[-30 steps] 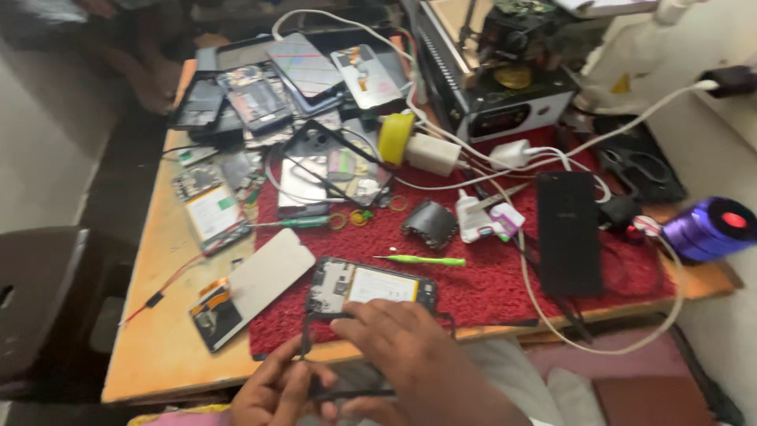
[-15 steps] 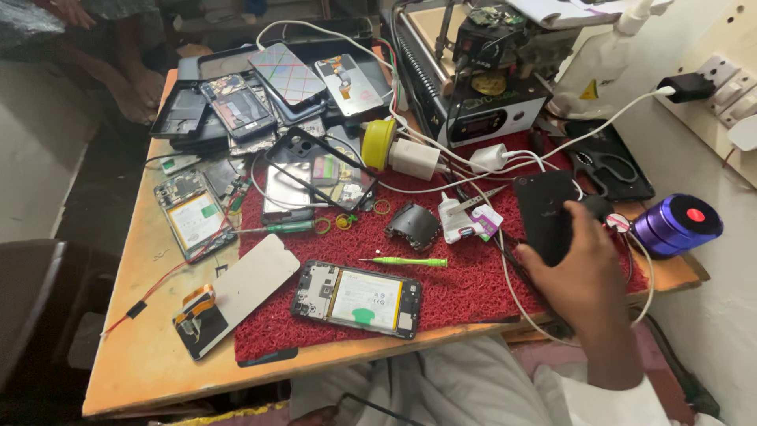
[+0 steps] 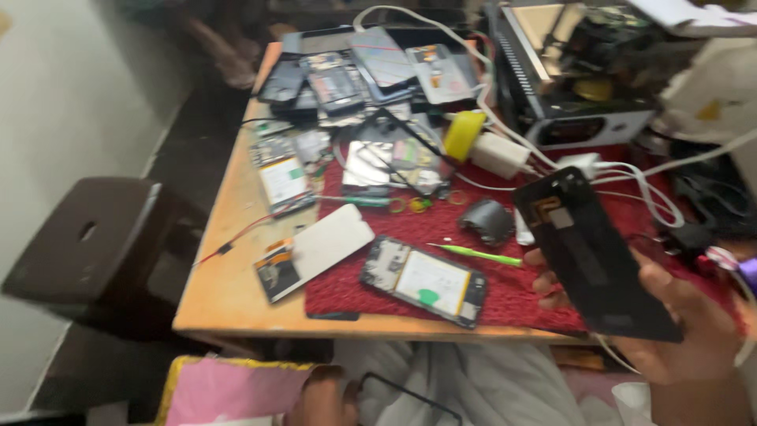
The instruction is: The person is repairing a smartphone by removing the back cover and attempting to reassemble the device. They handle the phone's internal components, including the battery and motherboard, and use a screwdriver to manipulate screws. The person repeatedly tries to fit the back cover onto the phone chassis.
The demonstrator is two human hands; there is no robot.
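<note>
My right hand [image 3: 686, 335] is at the lower right, gripping a flat black phone back panel [image 3: 595, 256] and holding it tilted above the red mat [image 3: 512, 296]. An opened phone [image 3: 422, 280] with its insides showing lies on the mat just left of the panel. A thin green tool [image 3: 477, 254] lies between them. Only a small part of my left hand [image 3: 323, 398] shows at the bottom edge, below the table, beside a thin black loop [image 3: 410, 394]. Its fingers are hidden.
On the wooden table [image 3: 229, 292] lie a white phone panel [image 3: 327, 244], a circuit board [image 3: 280, 173], a pile of phones [image 3: 355, 71], a yellow tape roll [image 3: 464, 134], white chargers and cables [image 3: 599, 167]. A machine [image 3: 583, 79] stands at the back right. A dark stool [image 3: 102, 244] stands left.
My right hand left the opened phone, reached to the black panel on the mat and has lifted it toward me. My left hand dropped below the table edge.
</note>
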